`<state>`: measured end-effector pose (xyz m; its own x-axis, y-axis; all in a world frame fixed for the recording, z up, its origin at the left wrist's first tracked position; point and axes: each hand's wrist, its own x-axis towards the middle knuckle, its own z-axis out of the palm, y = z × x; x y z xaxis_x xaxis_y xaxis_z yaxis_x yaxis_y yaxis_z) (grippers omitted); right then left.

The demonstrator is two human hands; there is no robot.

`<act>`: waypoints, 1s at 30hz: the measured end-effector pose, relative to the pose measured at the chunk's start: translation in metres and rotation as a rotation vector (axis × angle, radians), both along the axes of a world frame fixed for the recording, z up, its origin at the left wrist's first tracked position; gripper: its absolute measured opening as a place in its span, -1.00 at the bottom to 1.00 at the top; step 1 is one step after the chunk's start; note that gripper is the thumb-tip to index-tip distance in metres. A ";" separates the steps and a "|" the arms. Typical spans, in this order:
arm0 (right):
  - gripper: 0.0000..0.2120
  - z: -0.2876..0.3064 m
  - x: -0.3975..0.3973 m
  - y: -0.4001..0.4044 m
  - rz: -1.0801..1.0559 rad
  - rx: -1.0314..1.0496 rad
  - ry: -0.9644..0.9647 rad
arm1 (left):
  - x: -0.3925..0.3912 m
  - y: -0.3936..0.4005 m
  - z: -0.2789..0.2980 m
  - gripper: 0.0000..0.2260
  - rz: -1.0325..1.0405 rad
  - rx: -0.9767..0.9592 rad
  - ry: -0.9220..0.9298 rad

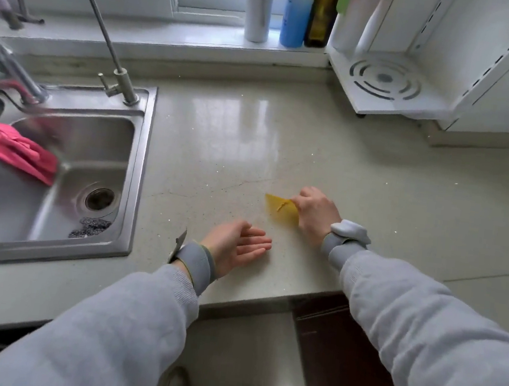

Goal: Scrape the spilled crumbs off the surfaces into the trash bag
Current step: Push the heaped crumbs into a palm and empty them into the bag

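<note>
Left hand [236,247] lies palm-up with open fingers as a catcher near the tabletop [284,139] edge, while right hand [317,213] grips the yellow scraper [280,208] to push crumbs in.

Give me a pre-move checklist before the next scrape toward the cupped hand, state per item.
1. Right hand gripping the flat yellow translucent scraper: ok.
2. Scraper edge down on the pale speckled stone countertop: ok, it appears to touch the surface.
3. Left hand open, palm up, near the counter's front edge to catch crumbs: ok.
4. Path between scraper and left hand free of objects: ok.
5. Crumbs in front of the scraper: cannot tell, the speckled surface hides them.
6. Trash bag within reach: cannot tell, none in view.
</note>
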<state>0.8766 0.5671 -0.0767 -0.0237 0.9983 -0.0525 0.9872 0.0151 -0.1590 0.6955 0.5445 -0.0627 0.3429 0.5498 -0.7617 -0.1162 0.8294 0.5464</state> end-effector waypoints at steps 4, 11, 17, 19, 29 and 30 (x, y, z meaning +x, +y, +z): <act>-0.71 0.001 -0.006 -0.032 0.176 0.033 0.059 | -0.001 -0.020 0.006 -0.70 0.022 0.008 -0.006; -0.78 0.001 -0.016 -0.081 0.293 0.084 0.126 | -0.006 -0.053 0.010 -0.68 -0.004 -0.026 -0.030; -0.79 0.001 -0.029 -0.120 0.267 0.105 0.120 | -0.021 -0.086 0.008 -0.68 -0.069 -0.024 -0.030; -0.78 0.001 -0.035 -0.129 0.245 0.114 0.118 | -0.027 -0.095 0.005 -0.68 -0.083 -0.031 -0.032; -0.84 0.004 -0.069 -0.094 0.148 0.337 0.203 | -0.038 -0.117 -0.019 -0.69 -0.121 -0.068 -0.021; -0.84 0.005 -0.077 -0.087 0.179 0.304 0.201 | -0.040 -0.119 -0.023 -0.70 -0.112 -0.078 -0.018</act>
